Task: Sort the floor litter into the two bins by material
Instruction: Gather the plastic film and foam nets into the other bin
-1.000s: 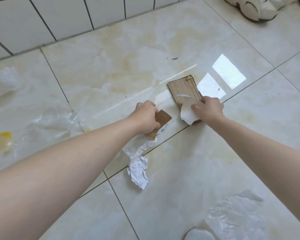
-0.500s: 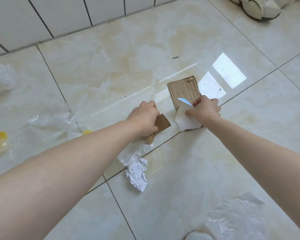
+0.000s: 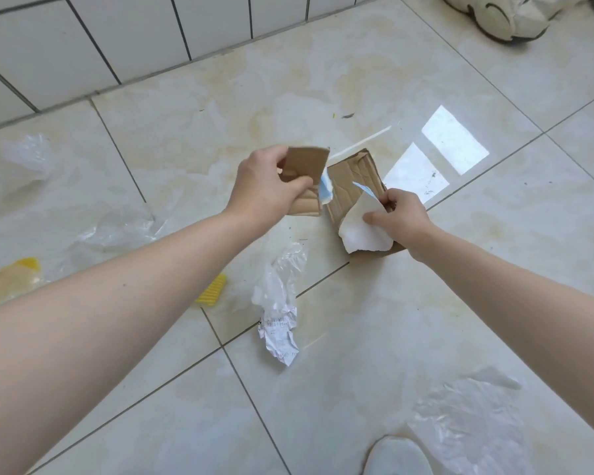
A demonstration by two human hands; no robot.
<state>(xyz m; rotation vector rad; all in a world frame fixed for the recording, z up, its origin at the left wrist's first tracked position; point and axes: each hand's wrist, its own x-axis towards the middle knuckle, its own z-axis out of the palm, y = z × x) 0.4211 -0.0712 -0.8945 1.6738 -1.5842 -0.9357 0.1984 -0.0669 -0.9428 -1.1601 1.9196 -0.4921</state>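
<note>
1. Where the floor (image 3: 408, 337) meets the tiled wall (image 3: 83, 46) at upper left, clear plastic film (image 3: 28, 152) lies near the edge; more film (image 3: 117, 231) and a yellow piece (image 3: 11, 279) sit below it, the piece cut off by the frame's left border.
2. Left hand (image 3: 264, 186), held above the floor with the arm stretched forward, has its grip closed round a folded cardboard scrap (image 3: 306, 166); a blue-white shred (image 3: 326, 190) hangs at its right edge.
3. Below, a yellow comb-like bit (image 3: 213, 289) is half hidden by the forearm; a crumpled film (image 3: 282, 275) touches a receipt (image 3: 282, 337).
4. Right hand (image 3: 402, 217) pinches white paper (image 3: 364, 231) over flat cardboard (image 3: 350, 180) on the floor, partly covering it.
5. Open tile lies between the arms; film (image 3: 470, 416) and a shoe toe (image 3: 398, 457) lie at lower right, a shoe (image 3: 501, 15) cut off at top right.
</note>
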